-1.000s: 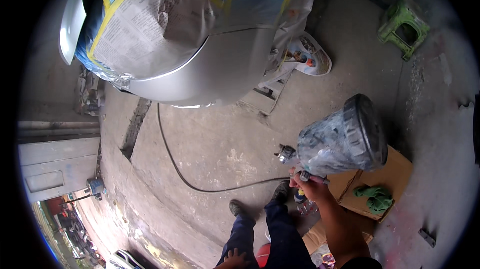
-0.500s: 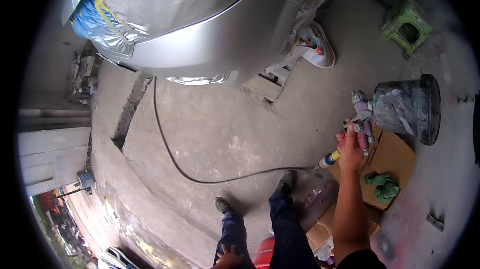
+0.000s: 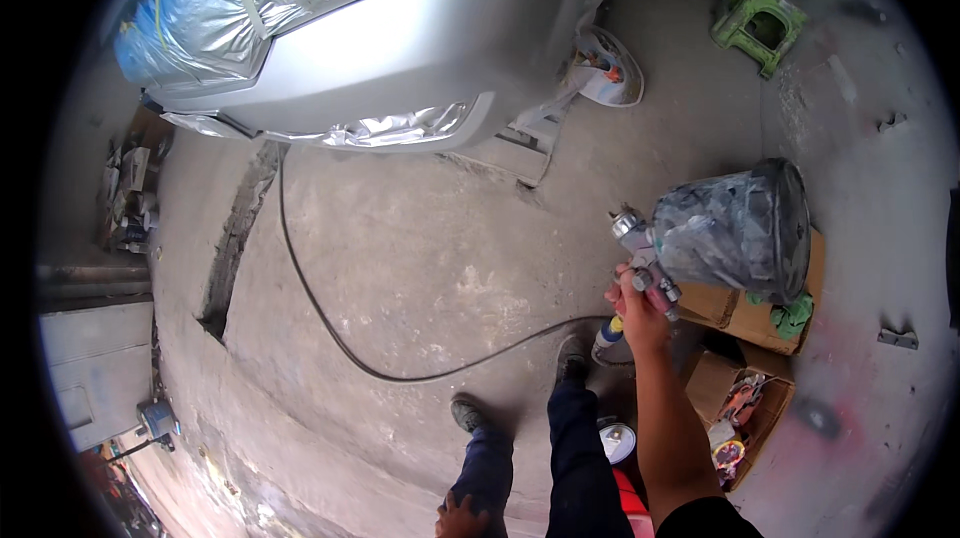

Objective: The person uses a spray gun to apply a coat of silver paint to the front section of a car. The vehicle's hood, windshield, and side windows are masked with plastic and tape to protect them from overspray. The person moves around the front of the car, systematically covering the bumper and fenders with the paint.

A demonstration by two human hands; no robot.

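My right hand [image 3: 642, 310] is wrapped round the handle of a paint spray gun [image 3: 650, 273], out in front of me on the right. Its metal nozzle points to the far left, and a large paint-smeared cup [image 3: 725, 228] is fixed to its side. From the handle's yellow-and-blue fitting [image 3: 608, 333] a dark air hose [image 3: 345, 363] loops across the floor towards the car. My left hand [image 3: 462, 518] lies on my left leg with its fingers spread, holding nothing. Ahead, apart from the gun, stands a silver car bumper [image 3: 400, 48] with foil-like masking [image 3: 410, 126] in its lower opening.
Plastic film [image 3: 190, 28] covers the car above the bumper. A green step stool [image 3: 757, 23] stands far right. Beside my right arm are an open cardboard box [image 3: 708, 383], a green cloth [image 3: 793, 316] and a red container [image 3: 628, 498]. A groove [image 3: 235, 238] cuts the floor at left.
The spray gun in my right hand has shifted left and its cup shows larger. The whole view has moved, uncovering the open box. My left hand stays on my leg.
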